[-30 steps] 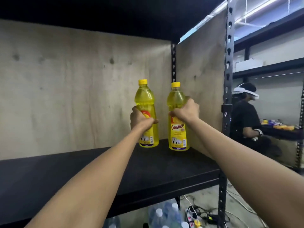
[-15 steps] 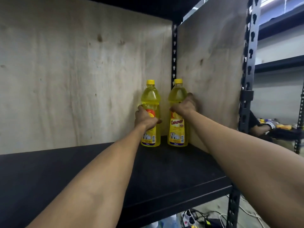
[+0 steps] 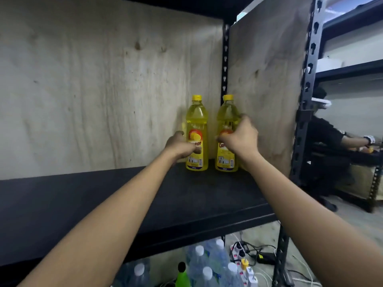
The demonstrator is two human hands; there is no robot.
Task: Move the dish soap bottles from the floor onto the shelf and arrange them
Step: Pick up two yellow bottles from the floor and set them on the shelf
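Note:
Two yellow dish soap bottles with yellow caps stand upright side by side on the black shelf (image 3: 186, 204), in its back right corner. My left hand (image 3: 182, 146) wraps the lower half of the left bottle (image 3: 196, 117), fingers across its label. My right hand (image 3: 241, 139) grips the right bottle (image 3: 227, 114) from its right side at label height. The right bottle stands almost against the plywood side panel (image 3: 263, 79). A small gap separates the two bottles.
A plywood back panel (image 3: 103, 90) closes the shelf behind. A black metal post (image 3: 306, 100) marks the right front corner. Under the shelf are several clear water bottles (image 3: 207, 264), a green bottle (image 3: 182, 274) and a power strip with cables (image 3: 242, 257). Another person (image 3: 327, 137) works at the right.
Both bottles went from held in the air to standing in the back right corner of the shelf. My hands have slid lower on them, and the view has pulled back slightly.

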